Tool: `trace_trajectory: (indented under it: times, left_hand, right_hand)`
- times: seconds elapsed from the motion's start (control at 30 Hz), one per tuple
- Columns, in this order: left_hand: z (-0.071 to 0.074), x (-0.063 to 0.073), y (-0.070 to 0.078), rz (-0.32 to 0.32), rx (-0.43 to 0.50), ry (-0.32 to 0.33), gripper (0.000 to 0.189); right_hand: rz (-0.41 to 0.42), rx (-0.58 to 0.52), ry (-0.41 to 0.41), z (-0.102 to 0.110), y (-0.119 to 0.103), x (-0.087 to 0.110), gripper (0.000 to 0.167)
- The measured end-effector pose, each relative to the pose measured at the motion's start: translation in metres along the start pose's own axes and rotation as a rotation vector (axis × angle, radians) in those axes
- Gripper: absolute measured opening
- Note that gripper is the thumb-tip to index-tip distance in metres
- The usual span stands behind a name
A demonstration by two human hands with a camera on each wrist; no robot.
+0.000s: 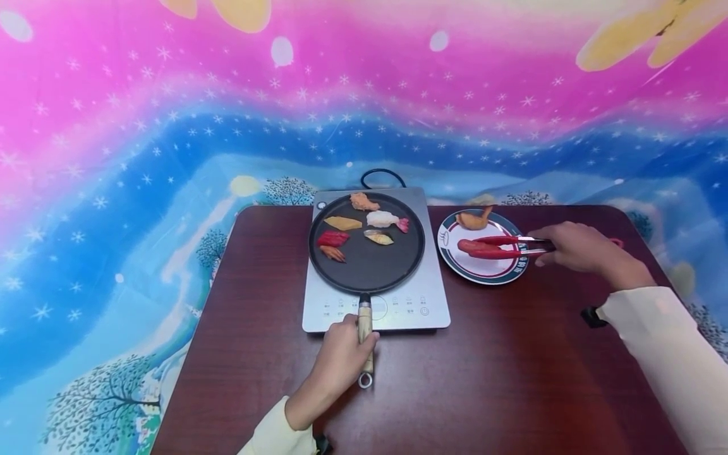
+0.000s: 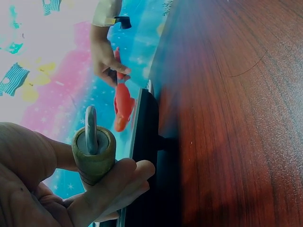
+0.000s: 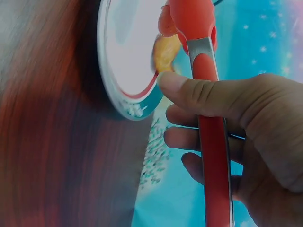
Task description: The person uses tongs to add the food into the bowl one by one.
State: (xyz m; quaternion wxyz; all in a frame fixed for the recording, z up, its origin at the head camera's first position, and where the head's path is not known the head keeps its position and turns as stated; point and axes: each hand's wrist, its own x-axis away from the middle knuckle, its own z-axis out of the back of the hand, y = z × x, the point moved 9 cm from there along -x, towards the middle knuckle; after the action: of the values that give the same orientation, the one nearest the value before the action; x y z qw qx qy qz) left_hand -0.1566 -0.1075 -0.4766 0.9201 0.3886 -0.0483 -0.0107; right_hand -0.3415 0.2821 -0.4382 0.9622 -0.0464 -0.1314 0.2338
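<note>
My left hand [image 1: 340, 354] grips the wooden handle [image 1: 365, 325] of a round black frying pan [image 1: 370, 272]. Around the tongs [image 3: 215, 165], red with metal edges, my right hand [image 1: 586, 248] has its thumb and fingers curled. The tong tips pinch a reddish sausage-like piece [image 1: 465, 245] above the plate [image 1: 448, 260], which is white with a dark green rim. A brown-orange food piece [image 1: 473, 220] lies at that plate's far side. Several food pieces sit in the pan, among them a white one with a pink tail [image 1: 382, 218] and a red one [image 1: 332, 238].
Beneath the pan is a silver induction cooker [image 1: 435, 309] with a black cord [image 1: 382, 170] behind it. It stands on a dark reddish-brown table [image 1: 512, 379]. A colourful printed cloth [image 1: 364, 95] hangs behind the table's far edge.
</note>
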Motion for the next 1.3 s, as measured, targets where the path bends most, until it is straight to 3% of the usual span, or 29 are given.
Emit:
trace_trajectory:
  times: [0.73,1.1,1.3]
  left_hand:
    - [0.002,0.000,0.000,0.003,-0.012,0.011,0.032]
    - [0.000,0.001,0.000,0.017,0.012,0.007,0.034]
    - [0.001,0.001,0.001,0.011,0.000,0.018,0.034]
  right_hand:
    - [0.117,-0.008,0.088,0.028,-0.091,-0.012,0.054]
    - [0.088,-0.012,0.073,0.029,-0.120,-0.019,0.065]
    - [0.116,0.013,0.090,0.028,-0.134,-0.025,0.060]
